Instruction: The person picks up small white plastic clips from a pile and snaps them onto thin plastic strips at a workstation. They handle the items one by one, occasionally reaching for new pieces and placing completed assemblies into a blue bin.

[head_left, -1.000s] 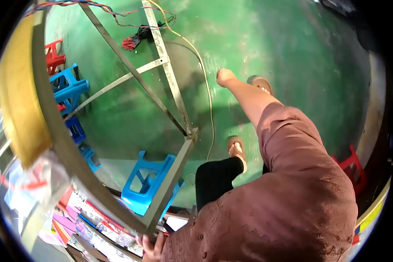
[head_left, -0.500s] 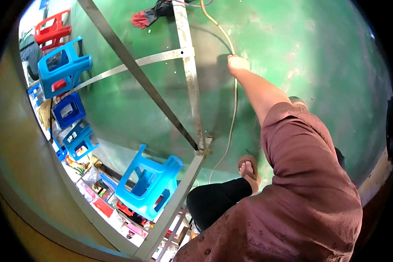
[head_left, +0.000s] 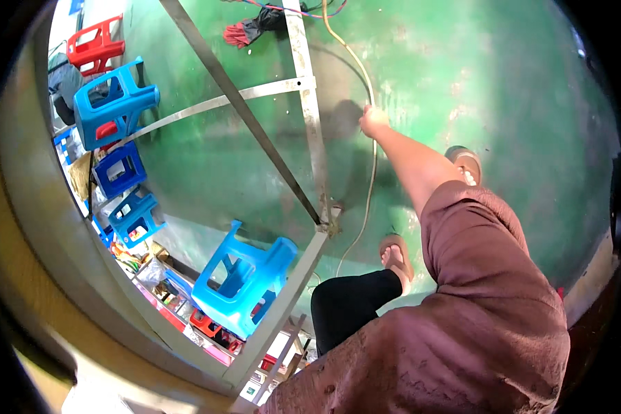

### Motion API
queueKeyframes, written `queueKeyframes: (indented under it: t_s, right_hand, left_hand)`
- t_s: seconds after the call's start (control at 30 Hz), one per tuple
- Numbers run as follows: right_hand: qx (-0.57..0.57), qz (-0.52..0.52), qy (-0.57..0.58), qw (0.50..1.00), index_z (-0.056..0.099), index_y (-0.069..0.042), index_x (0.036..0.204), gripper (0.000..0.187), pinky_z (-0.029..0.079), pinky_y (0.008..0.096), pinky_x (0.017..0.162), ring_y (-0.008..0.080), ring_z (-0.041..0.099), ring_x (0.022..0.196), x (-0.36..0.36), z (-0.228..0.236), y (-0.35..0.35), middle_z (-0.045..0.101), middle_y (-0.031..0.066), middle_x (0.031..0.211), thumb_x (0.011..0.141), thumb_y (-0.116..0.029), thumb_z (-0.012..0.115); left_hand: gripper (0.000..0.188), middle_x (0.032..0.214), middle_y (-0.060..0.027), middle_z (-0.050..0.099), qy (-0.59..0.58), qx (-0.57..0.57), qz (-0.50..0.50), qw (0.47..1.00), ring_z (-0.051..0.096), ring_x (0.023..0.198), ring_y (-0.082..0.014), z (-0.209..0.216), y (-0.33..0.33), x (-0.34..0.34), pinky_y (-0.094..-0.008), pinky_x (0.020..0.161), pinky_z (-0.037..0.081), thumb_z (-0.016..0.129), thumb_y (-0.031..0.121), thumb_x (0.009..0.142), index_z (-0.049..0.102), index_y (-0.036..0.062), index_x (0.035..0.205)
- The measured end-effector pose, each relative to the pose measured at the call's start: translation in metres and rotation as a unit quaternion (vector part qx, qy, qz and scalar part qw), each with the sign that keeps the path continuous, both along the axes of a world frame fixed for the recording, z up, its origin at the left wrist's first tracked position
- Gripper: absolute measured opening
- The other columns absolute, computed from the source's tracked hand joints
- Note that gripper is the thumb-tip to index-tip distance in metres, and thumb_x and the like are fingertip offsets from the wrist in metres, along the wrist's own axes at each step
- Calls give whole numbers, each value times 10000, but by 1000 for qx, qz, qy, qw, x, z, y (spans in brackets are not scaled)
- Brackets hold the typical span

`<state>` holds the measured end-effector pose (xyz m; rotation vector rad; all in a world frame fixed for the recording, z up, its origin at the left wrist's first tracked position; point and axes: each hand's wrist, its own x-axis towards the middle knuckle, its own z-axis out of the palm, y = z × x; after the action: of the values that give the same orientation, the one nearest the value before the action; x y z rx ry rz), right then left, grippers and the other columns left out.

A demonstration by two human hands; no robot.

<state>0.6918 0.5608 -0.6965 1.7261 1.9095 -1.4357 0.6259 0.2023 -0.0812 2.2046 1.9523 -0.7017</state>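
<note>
My right hand (head_left: 375, 122), fingers curled in, grips a long beige cable (head_left: 372, 169) a little above the green floor. The cable runs from the far edge through my hand and trails down toward the foot of a metal frame. My forearm reaches out from a brown sleeve (head_left: 476, 221). Just left of the hand stands a pale, worn metal post (head_left: 312, 124) of the frame. My left hand does not show.
Blue stools (head_left: 245, 279) and a red stool (head_left: 96, 43) line the left. A slanting metal bar (head_left: 241, 107) crosses the frame. A dark and red cloth bundle (head_left: 252, 29) lies at the far side. My sandalled feet (head_left: 395, 259) stand near the cable.
My right hand has come slightly nearer, still holding the cable. The view has shifted, so the stools and frame appear farther right. More of my farther foot shows.
</note>
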Motion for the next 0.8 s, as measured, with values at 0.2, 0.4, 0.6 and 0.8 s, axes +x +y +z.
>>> queueKeyframes:
  t_s: [0.2,0.4,0.6,0.8]
  right_hand:
    - [-67,-93,27,993,568,-32,898,216,437,387,782,317,558,897,81,75,-41,572,217,933,731,-111,456]
    - [-280,-343,100,891,513,-27,892,150,464,362,474,253,584,605,170,170,-84,568,138,710,779,-78,428]
    - [-328,-427,203,818,474,-62,889,104,472,333,485,206,528,553,209,300,-131,505,69,686,803,-39,421]
    - [-361,-386,209,823,485,-16,883,157,353,294,401,152,409,472,203,365,-183,479,66,650,772,0,375]
  left_hand:
    - [355,1287,-147,218,1,33,-6,999,274,1086,-410,5,-14,8,-519,882,265,665,210,641,618,329,972]
    - [373,1311,-152,227,-57,1,105,993,190,1181,-408,7,2,21,-553,937,180,573,148,655,612,282,1001]
    - [441,1258,-138,342,-100,66,67,991,261,1149,-383,9,33,30,-529,957,175,534,60,599,601,230,1000]
    - [460,1276,-102,360,-175,110,73,976,340,1138,-348,20,36,29,-507,943,242,530,21,581,573,143,1023]
